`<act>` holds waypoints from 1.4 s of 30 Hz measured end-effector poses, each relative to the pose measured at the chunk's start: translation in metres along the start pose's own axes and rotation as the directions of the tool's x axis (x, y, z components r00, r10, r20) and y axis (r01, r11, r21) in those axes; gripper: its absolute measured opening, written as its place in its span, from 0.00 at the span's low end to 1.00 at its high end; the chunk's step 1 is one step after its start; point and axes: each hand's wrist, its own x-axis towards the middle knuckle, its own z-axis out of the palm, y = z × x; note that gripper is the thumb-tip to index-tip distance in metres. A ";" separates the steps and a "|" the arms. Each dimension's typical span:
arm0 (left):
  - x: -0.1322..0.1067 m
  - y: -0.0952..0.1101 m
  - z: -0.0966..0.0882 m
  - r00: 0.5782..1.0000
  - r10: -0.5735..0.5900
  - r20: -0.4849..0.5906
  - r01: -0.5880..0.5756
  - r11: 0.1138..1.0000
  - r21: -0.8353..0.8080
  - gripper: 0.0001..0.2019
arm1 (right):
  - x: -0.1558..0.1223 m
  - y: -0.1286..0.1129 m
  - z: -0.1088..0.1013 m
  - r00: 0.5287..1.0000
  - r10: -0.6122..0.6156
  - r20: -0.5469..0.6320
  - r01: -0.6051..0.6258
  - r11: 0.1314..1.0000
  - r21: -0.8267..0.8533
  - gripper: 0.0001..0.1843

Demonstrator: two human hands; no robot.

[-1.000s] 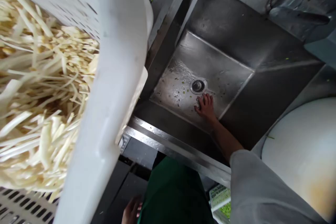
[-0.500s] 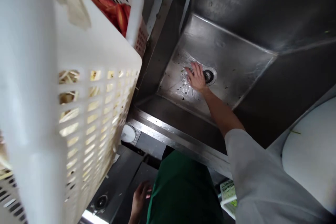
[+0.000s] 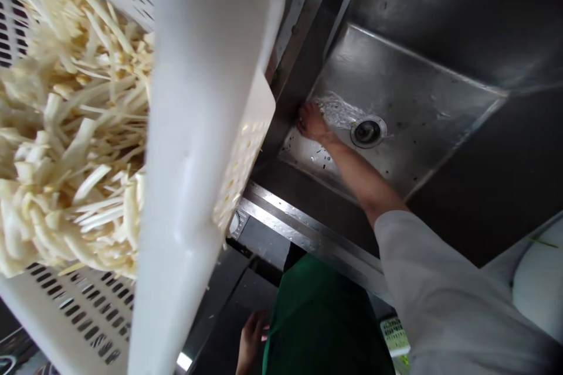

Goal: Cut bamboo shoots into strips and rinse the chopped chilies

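Note:
Down in the steel sink (image 3: 444,123), my right hand (image 3: 313,122) touches the floor of the basin close to its left wall. Its fingers are loosely bent, and I see nothing held in them. Water and small dark scraps (image 3: 324,158) lie around the hand, left of the round drain (image 3: 368,132). My left hand (image 3: 252,331) hangs low beside the green apron (image 3: 325,322), fingers loosely curled and apart, with nothing visible in them. The apron hides part of that hand.
A large white plastic basket (image 3: 193,146) fills the left side, close to the camera, holding pale, stringy cut enoki-like mushrooms (image 3: 83,129). A rounded white container (image 3: 539,281) stands at the right. Low down is a small basket (image 3: 394,334) with green pieces.
My right hand has moved left from beside the drain to the sink's left wall, and its spread fingers have bent. The view has shifted, showing more of the basket's contents.

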 end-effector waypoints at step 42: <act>0.015 -0.005 -0.007 0.997 0.058 0.053 -0.064 0.991 0.117 0.37 | -0.227 0.113 -0.095 0.578 0.767 -0.280 -0.786 0.615 0.063 0.25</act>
